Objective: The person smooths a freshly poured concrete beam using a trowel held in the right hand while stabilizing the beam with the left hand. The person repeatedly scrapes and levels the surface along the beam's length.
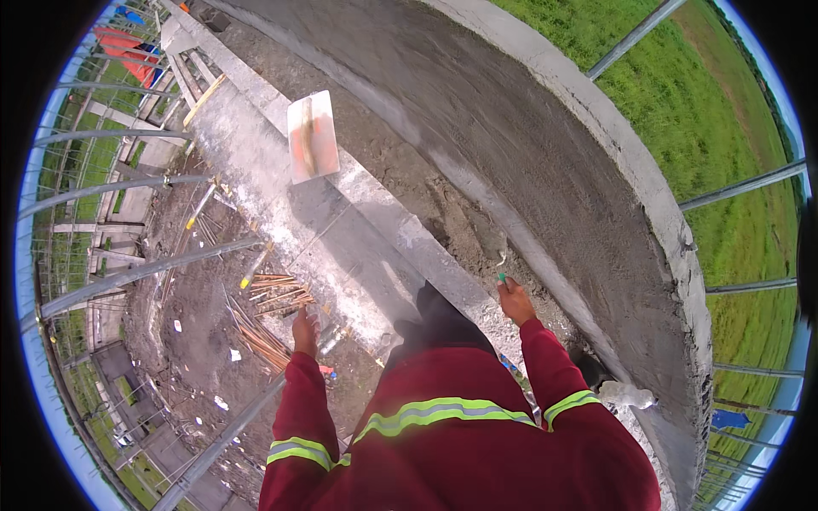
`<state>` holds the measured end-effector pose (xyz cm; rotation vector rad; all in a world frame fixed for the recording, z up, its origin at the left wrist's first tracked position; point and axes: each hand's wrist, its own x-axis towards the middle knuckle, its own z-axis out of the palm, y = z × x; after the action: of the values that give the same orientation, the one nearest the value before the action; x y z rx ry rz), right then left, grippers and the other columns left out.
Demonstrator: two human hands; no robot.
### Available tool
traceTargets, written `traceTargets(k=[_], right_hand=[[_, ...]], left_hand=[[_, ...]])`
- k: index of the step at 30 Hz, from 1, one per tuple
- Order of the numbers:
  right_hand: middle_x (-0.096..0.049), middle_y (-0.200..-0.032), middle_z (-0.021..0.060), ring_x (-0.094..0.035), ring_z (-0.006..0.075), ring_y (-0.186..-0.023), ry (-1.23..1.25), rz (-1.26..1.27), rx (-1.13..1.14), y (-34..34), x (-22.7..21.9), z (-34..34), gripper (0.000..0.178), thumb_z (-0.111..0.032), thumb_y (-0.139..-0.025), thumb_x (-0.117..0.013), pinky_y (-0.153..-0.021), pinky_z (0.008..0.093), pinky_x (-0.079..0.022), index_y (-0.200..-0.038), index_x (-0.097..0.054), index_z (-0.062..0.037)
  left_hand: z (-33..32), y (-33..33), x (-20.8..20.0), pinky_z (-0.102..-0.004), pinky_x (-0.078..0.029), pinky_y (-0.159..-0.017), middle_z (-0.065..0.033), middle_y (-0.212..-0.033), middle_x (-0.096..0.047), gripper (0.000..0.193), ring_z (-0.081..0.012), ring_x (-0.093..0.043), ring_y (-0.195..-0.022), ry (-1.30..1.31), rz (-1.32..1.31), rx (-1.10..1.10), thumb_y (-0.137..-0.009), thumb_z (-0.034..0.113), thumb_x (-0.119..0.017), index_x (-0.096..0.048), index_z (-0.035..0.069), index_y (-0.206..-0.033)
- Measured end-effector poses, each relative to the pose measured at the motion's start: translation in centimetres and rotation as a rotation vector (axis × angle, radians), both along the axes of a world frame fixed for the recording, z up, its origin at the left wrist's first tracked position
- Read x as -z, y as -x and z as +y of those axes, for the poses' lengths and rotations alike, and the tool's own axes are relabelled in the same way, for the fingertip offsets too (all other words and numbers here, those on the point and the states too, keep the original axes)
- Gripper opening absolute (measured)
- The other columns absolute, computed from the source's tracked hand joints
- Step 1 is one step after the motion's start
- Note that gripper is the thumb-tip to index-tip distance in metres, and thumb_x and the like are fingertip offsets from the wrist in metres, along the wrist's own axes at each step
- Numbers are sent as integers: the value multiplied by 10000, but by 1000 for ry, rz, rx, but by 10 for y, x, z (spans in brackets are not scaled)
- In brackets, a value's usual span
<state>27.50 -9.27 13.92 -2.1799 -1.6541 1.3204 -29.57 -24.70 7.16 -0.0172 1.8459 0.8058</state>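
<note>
My right hand (516,301) is closed round the green handle (501,278) of a trowel. Its thin metal shank points away from me, and the blade (493,247) is hard to tell apart from the grey wet mortar (460,217) around it. My left hand (305,332) hangs out to the left, fingers loosely apart, with nothing visible in it. Farther off, a pale rectangular plastering float (313,138) with a worn wooden grip and orange stains lies on the mortar-splashed boards (247,140), out of reach of both hands.
A curved, grey-plastered wall (588,162) runs along my right, with grass (682,111) beyond it. Metal scaffold poles (128,277) cross on the left. Bundled wooden sticks (260,336) lie on the ground far below. A clear plastic bag (626,394) sits by the wall.
</note>
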Motion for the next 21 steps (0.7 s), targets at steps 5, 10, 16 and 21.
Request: traceTargets(k=[5, 10, 16, 21], right_hand=[[-687, -1155, 346, -646, 545, -1098, 45, -111, -51, 19, 99, 79, 458, -431, -1093, -446, -943, 641, -487, -1325, -579, -59], [-720, -1033, 336, -675, 565, -1019, 64, -277, -71, 47, 199, 103, 358, -390, -1103, -445, -880, 658, -513, -1300, -530, -104], [-715, -938, 346, -687, 571, -907, 281, -148, -309, 56, 213, 95, 382, -346, -1118, -477, -778, 657, -513, -1409, -494, -101], [-719, -902, 318, -691, 557, -857, -79, -93, -168, 78, 234, 151, 324, -331, -1115, -507, -737, 635, -511, -1337, -512, -95]], left_hand=[[285, -86, 12, -521, -260, -1252, -240, -1646, -429, 988, -395, -355, -1550, -95, -41, -33, -1035, 743, -401, -284, -22, -1650], [419, -158, 28, -546, -461, -1094, -346, -1378, -621, 827, -521, -609, -1253, 298, 605, -278, -1098, 611, -273, -519, -106, -1428], [433, -167, 28, -548, -480, -1083, -341, -1360, -625, 788, -502, -611, -1254, 380, 755, -276, -1109, 586, -264, -548, -88, -1402], [443, -170, 16, -526, -483, -1086, -321, -1361, -637, 787, -479, -621, -1255, 425, 746, -310, -1105, 593, -276, -557, -78, -1404]])
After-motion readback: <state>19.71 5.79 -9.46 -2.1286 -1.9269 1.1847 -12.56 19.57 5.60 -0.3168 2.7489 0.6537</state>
